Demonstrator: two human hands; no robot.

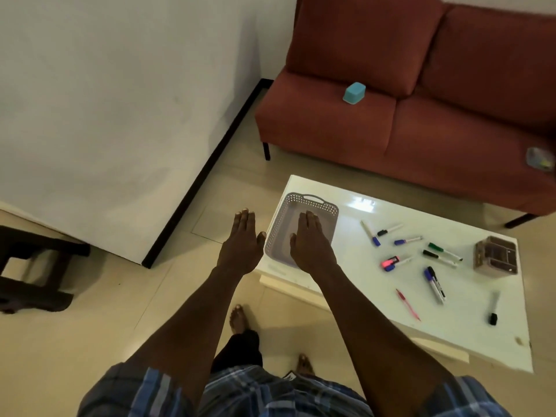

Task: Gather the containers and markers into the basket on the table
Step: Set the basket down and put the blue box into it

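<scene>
Both hands flat, fingers spread, grasping nothing: left hand (240, 246) beside grey perforated plastic basket (322, 206), right hand (311, 246) above it. Basket at desk's (469, 323) 10 o'clock corner. Markers (434, 284) scattered toward 3 o'clock: light, smooth, likely roll; pinch mid-barrel.

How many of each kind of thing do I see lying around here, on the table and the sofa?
Markers and pens on the table: 11
Containers: 3, one on the table, two on the sofa
Basket: 1
Total: 15
</scene>
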